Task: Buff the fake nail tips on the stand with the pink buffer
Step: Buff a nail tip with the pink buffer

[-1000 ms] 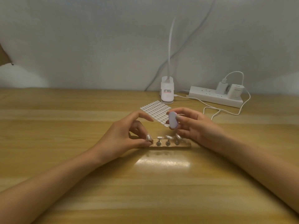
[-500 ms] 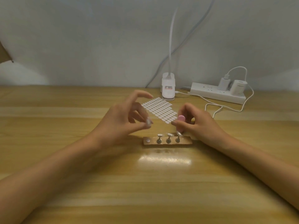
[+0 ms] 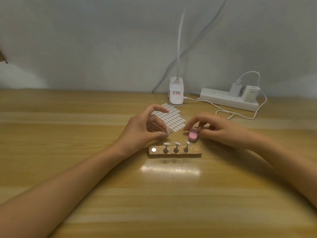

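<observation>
pink buffer (image 3: 193, 135): small rounded oblong, pink face with a paler edge, standing on end just behind the stand's right half.
right hand (image 3: 218, 130): fingers curled, pinching the pink buffer near its top.
stand (image 3: 194, 150): low wooden block on the tabletop (image 3: 154, 194), with three metal pegs (image 3: 176, 149) and one bare silver disc (image 3: 153, 149) at its left end.
nail tips (image 3: 177, 143): pale and glossy, one on each peg; the rightmost is tilted.
left hand (image 3: 142, 130): fingers pinch a fourth tip (image 3: 167, 131) above the stand's left end, forefinger arched.
behind: sticker sheet (image 3: 171, 117), lamp base (image 3: 176, 96), power strip (image 3: 223, 99).
</observation>
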